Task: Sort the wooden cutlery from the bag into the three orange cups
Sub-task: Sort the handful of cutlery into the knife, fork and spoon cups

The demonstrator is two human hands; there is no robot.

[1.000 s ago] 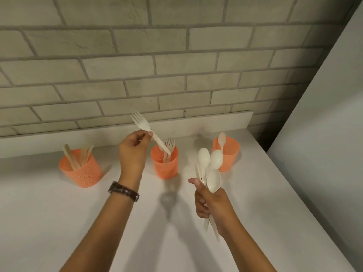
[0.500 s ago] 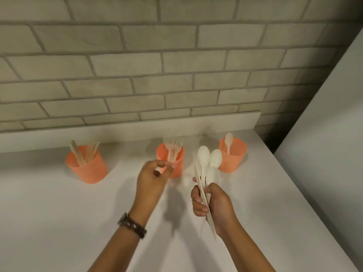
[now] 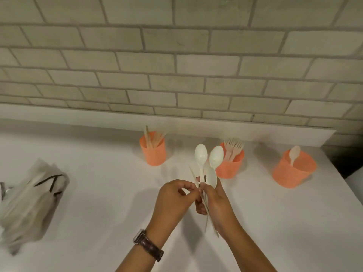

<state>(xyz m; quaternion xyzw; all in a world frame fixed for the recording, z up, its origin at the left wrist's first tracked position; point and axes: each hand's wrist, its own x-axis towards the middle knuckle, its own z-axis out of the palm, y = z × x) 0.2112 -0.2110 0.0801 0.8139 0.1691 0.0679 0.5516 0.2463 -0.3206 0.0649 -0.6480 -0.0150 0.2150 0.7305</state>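
The spoons point(image 3: 204, 161) stand bunched above the counter point(image 3: 98, 232), the right hand point(image 3: 217, 203) curled round their handles; the left hand point(image 3: 173, 200) seems to pinch a thin stick point(image 3: 193, 174) beside them. Three orange cups point(image 3: 228, 170) stand behind, the bag point(image 3: 29, 197) far left

Blurred bag point(image 3: 29, 203) at left edge

Kitchen-like: white counter point(image 3: 102, 203), brick wall point(image 3: 176, 65)
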